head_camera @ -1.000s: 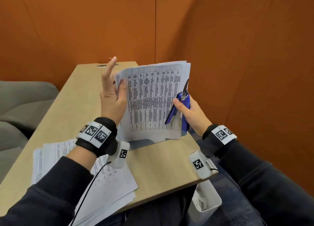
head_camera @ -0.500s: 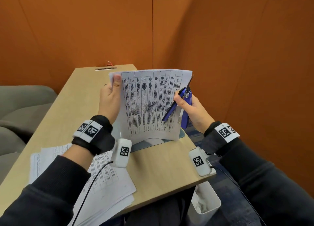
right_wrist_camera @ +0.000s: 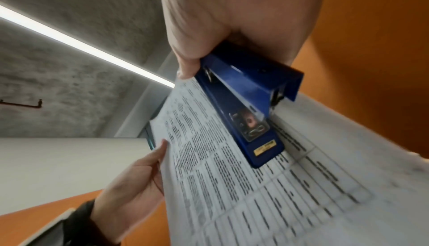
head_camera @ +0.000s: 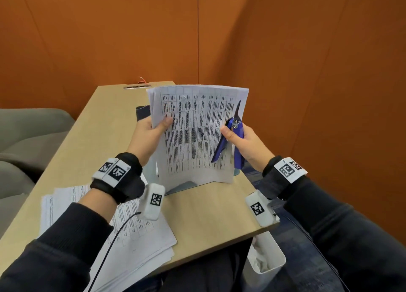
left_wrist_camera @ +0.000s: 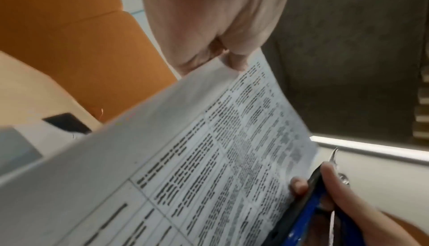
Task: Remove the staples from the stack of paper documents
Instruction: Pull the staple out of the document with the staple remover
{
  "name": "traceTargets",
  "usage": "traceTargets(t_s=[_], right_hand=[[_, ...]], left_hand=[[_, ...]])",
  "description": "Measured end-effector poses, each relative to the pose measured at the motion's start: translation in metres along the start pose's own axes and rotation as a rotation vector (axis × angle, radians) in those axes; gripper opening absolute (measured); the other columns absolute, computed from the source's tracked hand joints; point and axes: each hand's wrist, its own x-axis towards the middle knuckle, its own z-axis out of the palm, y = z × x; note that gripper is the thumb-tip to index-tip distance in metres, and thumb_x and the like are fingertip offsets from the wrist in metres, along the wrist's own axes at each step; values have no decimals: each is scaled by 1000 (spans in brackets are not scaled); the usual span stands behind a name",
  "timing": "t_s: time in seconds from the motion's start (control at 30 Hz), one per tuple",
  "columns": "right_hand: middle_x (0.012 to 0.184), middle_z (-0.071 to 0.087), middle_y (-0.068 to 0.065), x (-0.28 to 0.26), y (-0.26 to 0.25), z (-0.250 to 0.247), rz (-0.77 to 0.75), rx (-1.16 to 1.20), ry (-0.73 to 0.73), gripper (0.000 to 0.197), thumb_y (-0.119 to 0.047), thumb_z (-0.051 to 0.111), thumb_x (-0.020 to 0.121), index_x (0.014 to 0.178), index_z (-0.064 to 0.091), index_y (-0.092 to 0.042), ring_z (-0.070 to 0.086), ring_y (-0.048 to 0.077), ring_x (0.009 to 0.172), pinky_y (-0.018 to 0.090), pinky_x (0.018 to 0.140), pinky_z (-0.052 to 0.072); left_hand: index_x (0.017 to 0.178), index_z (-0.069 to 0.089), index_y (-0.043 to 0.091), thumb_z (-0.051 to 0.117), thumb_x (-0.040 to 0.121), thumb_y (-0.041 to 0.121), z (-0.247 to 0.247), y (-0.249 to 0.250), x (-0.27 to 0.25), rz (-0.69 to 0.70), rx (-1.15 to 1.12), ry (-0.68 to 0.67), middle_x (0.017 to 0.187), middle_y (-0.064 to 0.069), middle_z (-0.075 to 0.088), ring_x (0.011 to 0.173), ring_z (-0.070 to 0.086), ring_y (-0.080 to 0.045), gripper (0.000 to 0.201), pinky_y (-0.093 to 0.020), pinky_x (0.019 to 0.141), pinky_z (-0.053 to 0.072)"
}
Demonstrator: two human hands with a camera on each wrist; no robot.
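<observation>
Two hands hold one printed document (head_camera: 195, 133) and one stapler (head_camera: 232, 138).

The right hand (right_wrist_camera: 236, 20) grips a blue stapler (right_wrist_camera: 246, 108) lying against the printed document (right_wrist_camera: 267, 195); the left hand (right_wrist_camera: 132, 185) pinches the document's far edge.

The head view looks forward and down over both forearms onto the wooden table (head_camera: 105, 125) and orange walls. Each wrist view looks up along its hand, very close, toward the ceiling. All three share the printed document (head_camera: 197, 133) (left_wrist_camera: 209, 167) (right_wrist_camera: 255, 185).
</observation>
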Motion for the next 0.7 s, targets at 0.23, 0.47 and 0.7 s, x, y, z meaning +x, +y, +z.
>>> traceTargets(t_s=[0.23, 0.47, 0.7], right_hand=[[102, 54, 11, 12, -31, -2, -138, -109, 374, 24, -45, 60, 93, 87, 53, -24, 55, 25, 89, 39, 87, 47], [75, 58, -1, 40, -64, 4, -243, 11, 550, 20, -41, 57, 93, 82, 51, -25, 59, 16, 66, 36, 70, 54], [67, 53, 1, 55, -53, 29, -97, -61, 351, 36, -49, 54, 92, 68, 43, -24, 64, 43, 79, 56, 79, 54]], left_hand=[[87, 55, 12, 52, 95, 31, 5, -9, 5, -10, 11, 171, 72, -5, 45, 67, 42, -15, 22, -27, 60, 36], [64, 52, 12, 47, 100, 20, 50, -16, -28, -60, 210, -168, 61, -2, 55, 52, 50, -10, 37, -21, 54, 41], [71, 55, -7, 50, 98, 27, 69, -23, -37, -52, 254, -233, 63, -20, 52, 57, 45, -17, 44, -28, 59, 37]])
